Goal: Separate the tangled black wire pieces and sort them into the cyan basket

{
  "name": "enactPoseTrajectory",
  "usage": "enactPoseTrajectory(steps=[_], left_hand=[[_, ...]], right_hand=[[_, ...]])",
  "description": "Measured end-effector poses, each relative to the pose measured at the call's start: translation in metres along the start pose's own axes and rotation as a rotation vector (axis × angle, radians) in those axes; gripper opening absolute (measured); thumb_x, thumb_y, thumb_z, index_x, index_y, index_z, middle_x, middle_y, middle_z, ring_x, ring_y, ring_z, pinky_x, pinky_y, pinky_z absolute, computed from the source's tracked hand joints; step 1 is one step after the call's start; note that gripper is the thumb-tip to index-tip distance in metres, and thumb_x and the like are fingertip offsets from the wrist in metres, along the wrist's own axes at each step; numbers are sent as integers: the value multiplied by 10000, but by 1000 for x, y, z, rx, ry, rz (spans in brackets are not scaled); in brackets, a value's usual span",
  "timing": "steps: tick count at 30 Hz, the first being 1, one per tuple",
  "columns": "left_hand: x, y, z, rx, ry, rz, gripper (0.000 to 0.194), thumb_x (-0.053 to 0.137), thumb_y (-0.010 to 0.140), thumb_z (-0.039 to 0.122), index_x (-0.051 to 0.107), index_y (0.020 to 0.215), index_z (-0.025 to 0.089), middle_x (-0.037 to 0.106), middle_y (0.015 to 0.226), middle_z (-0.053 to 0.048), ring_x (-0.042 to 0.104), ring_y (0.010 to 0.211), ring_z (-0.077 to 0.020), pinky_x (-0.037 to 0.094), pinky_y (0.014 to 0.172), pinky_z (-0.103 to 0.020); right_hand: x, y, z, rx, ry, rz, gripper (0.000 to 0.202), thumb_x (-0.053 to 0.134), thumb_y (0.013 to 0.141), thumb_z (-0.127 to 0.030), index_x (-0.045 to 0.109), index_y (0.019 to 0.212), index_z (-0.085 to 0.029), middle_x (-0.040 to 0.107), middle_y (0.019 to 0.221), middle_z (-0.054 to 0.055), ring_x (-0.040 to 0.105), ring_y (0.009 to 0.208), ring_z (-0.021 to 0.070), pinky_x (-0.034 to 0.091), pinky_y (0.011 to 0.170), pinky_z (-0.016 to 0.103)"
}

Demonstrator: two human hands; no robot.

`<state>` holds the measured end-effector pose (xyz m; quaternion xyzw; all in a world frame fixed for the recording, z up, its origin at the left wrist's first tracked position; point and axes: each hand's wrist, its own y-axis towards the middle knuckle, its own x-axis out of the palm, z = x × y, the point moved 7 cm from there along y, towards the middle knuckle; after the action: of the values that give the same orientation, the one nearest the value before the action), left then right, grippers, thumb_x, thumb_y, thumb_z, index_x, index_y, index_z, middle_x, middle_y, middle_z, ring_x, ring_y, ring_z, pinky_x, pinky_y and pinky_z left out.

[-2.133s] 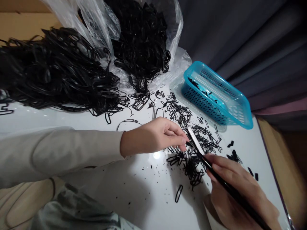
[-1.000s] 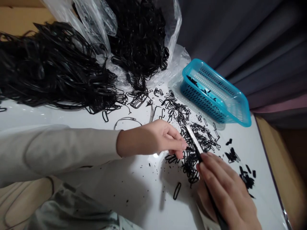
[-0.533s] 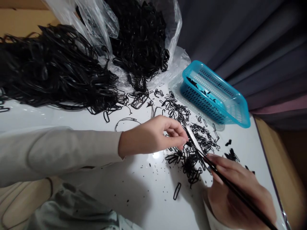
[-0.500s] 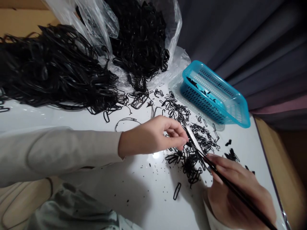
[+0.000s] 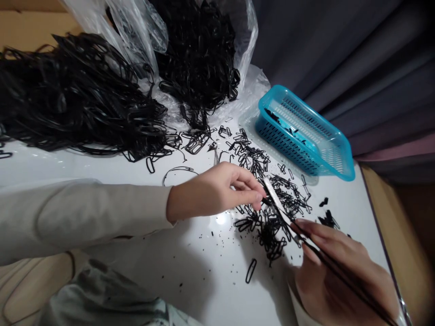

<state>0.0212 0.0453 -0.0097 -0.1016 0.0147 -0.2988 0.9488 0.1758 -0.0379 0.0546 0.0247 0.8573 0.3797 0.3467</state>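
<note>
My left hand (image 5: 217, 188) reaches in from the left with thumb and forefinger pinched together. A small black piece (image 5: 266, 200) shows at its fingertips, partly hidden. My right hand (image 5: 343, 267), at the lower right, is closed around a long thin black strip (image 5: 353, 278), whose two strands run toward the bottom right corner. A slim, shiny pale tool (image 5: 273, 192) slants from the right fingertips up toward the left fingers; its exact kind cannot be made out. Below both hands lies a heap of small black loops (image 5: 285, 194) on the white tabletop (image 5: 190, 262).
A blue slotted basket (image 5: 306, 131) with a few black bits stands at the upper right. Big tangles of black strips (image 5: 78, 99) lie at the left, more (image 5: 200, 59) in a clear plastic bag (image 5: 249, 40). A dark curtain (image 5: 340, 54) hangs behind.
The black strip in my right hand has spread into two separate strands, and that hand has shifted slightly right and down. My left hand has barely moved.
</note>
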Motion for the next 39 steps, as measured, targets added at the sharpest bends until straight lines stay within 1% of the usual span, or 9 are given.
enactPoseTrajectory(steps=[3, 13, 18, 20, 26, 31, 34, 37, 39], left_hand=[[2, 2, -4, -21, -45, -5, 196, 617, 804, 277, 690, 937, 154, 745, 840, -51, 648, 716, -135, 488, 632, -244], [5, 1, -3, -15, -119, -53, 116, 607, 828, 195, 693, 890, 149, 739, 772, -12, 611, 652, -79, 475, 633, -198], [6, 0, -3, -25, -114, -56, 123, 611, 827, 206, 694, 885, 138, 742, 770, -23, 604, 660, -87, 478, 635, -204], [7, 1, -3, -18, -114, -59, 128, 612, 824, 213, 697, 887, 140, 744, 772, -23, 610, 666, -91, 480, 636, -207], [5, 0, -6, -40, -112, -47, 131, 610, 818, 217, 702, 875, 142, 745, 766, -31, 621, 664, -98, 485, 638, -212], [5, 0, -7, -73, -89, -49, 142, 616, 802, 235, 700, 865, 140, 744, 759, -39, 635, 684, -122, 477, 608, -224], [6, 0, -9, -95, -76, -56, 158, 614, 805, 261, 698, 881, 151, 746, 770, -36, 639, 681, -128, 473, 611, -235], [6, 0, -11, -101, -67, -58, 176, 607, 811, 283, 699, 879, 150, 744, 770, -35, 632, 670, -124, 464, 605, -230], [8, 0, -11, -104, -65, -68, 190, 606, 811, 289, 704, 879, 141, 743, 773, -42, 626, 675, -122, 455, 590, -222]], right_hand=[[3, -1, -1, 13, -20, -86, 231, 635, 782, -35, 623, 968, -170, 696, 923, 58, 701, 843, 180, 606, 690, 297], [4, -2, -1, -50, -48, -107, 266, 660, 769, -42, 640, 999, -174, 714, 916, 61, 711, 821, 193, 604, 685, 308], [3, -2, -3, -231, -17, -75, 245, 653, 777, -59, 653, 1009, -135, 721, 902, 73, 716, 794, 193, 600, 617, 279], [4, -3, -1, -246, -12, -82, 268, 646, 777, -49, 644, 1035, -122, 717, 920, 81, 712, 820, 196, 603, 628, 278], [5, -2, -2, -299, -85, -233, 322, 662, 768, -71, 623, 1084, -120, 707, 1012, 113, 711, 902, 210, 614, 717, 282], [6, 1, -1, -448, -168, -448, 278, 615, 824, -168, 641, 1097, -210, 738, 1001, 86, 720, 920, 246, 631, 688, 305], [10, 1, -9, -393, -182, -399, 214, 592, 839, -155, 663, 1033, -209, 747, 958, 79, 726, 894, 244, 634, 704, 338], [11, -1, -19, -215, -202, -154, 203, 576, 844, -105, 665, 1011, -179, 749, 907, 86, 718, 906, 249, 628, 740, 388], [14, -7, -27, -173, -195, -63, 213, 578, 842, -82, 665, 1014, -174, 750, 877, 77, 716, 905, 244, 623, 762, 401]])
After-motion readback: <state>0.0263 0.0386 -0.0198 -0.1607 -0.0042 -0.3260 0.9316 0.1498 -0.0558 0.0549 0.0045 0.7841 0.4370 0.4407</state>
